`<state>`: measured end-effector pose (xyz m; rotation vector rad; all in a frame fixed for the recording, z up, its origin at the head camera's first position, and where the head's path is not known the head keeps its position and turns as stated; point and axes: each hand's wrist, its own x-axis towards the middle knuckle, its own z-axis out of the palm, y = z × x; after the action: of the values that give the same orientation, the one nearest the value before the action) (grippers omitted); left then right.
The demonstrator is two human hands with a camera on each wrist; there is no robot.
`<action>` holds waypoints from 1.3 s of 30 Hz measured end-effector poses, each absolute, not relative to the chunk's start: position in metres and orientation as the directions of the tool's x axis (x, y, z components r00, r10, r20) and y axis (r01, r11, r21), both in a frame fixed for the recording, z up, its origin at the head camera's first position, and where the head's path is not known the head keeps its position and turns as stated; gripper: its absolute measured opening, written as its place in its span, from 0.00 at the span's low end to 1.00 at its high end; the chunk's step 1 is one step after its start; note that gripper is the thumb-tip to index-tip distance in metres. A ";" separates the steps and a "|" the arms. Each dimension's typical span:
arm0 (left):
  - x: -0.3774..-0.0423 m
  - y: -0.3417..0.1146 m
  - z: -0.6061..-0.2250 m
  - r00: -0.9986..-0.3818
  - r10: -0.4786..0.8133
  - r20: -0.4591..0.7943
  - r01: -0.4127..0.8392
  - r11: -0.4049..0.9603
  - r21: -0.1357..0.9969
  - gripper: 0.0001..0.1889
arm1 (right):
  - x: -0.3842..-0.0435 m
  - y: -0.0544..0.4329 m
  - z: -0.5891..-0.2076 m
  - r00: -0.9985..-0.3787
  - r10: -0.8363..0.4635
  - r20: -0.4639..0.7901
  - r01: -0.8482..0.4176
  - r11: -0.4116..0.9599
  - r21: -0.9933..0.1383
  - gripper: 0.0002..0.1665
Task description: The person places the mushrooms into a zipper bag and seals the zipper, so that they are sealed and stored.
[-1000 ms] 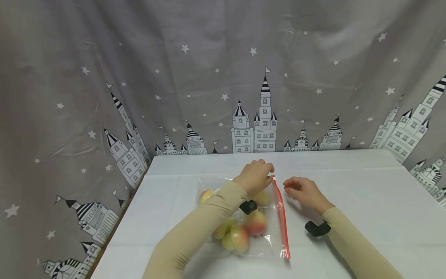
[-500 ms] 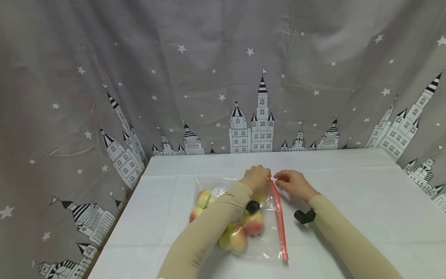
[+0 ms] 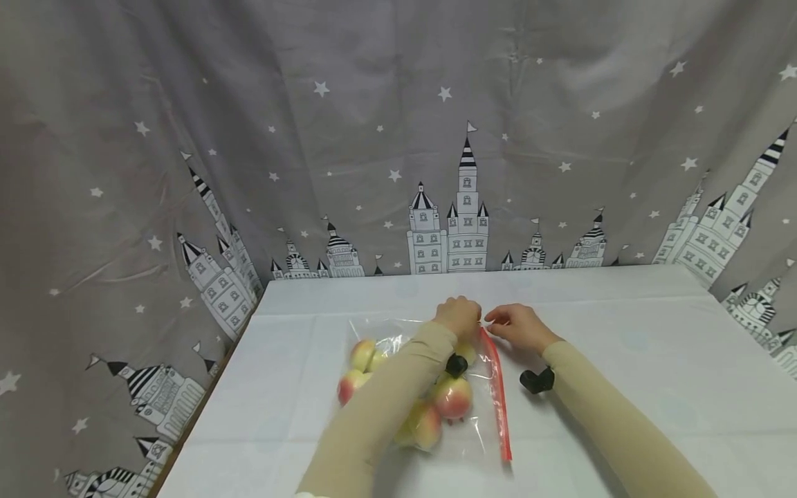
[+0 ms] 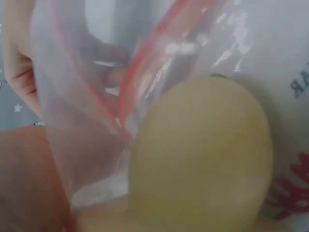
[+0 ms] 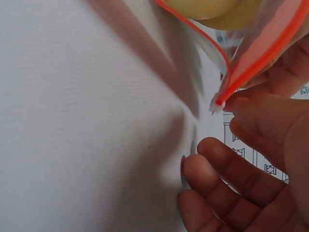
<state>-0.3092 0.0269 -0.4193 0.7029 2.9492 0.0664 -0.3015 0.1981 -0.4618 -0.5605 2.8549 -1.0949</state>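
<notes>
A clear slider zip bag with a red seal lies on the table, holding several yellow-and-red fruits. My left hand reaches over the bag and grips its far corner at the end of the seal. The right hand is just to the right of that corner, thumb and fingers parted. In the right wrist view, its thumb comes close to the white slider, and the bag's mouth gapes between two red strips. One yellow fruit fills much of the left wrist view.
The white-covered table ends at the back against a grey curtain printed with castles and stars. Its left edge shows along the curtain. Dark wrist mounts sit on both sleeves.
The right hand has moved left, up to the bag's far corner. My left hand has come down and taken hold of that corner, and the left forearm has shifted slightly right.
</notes>
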 end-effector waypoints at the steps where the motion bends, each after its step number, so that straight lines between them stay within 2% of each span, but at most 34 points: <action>1: -0.310 0.027 -0.420 -0.889 0.446 -0.101 0.442 0.895 0.068 0.12 | -0.302 0.197 -0.462 -0.934 -0.347 0.090 -0.318 0.685 -0.656 0.16; 6: -0.314 0.025 -0.426 -0.899 0.421 -0.117 0.412 0.906 0.091 0.13 | -0.304 0.193 -0.462 -0.929 -0.363 0.069 -0.316 0.685 -0.657 0.16; 14: -0.319 0.027 -0.436 -0.920 0.373 -0.124 0.362 0.927 0.102 0.08 | -0.305 0.185 -0.468 -0.918 -0.385 0.096 -0.355 0.689 -0.632 0.15; 18: -0.319 0.026 -0.438 -0.926 0.362 -0.105 0.350 0.930 0.110 0.09 | -0.305 0.183 -0.469 -0.917 -0.387 0.094 -0.357 0.697 -0.622 0.15; 25: -0.313 0.027 -0.428 -0.919 0.382 -0.097 0.377 0.924 0.068 0.10 | -0.305 0.189 -0.469 -0.928 -0.365 0.074 -0.330 0.713 -0.619 0.15; 31: -0.304 0.024 -0.416 -0.910 0.375 -0.177 0.363 0.927 0.095 0.14 | -0.304 0.193 -0.467 -0.931 -0.355 0.088 -0.330 0.711 -0.621 0.15; 39: -0.300 0.018 -0.414 -0.904 0.324 -0.279 0.301 0.946 0.122 0.22 | -0.303 0.190 -0.467 -0.935 -0.352 0.045 -0.299 0.712 -0.635 0.15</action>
<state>-0.3000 0.0180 -0.4144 0.4607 2.8017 0.1097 -0.3031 0.1899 -0.4666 -0.5395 2.8333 -1.0299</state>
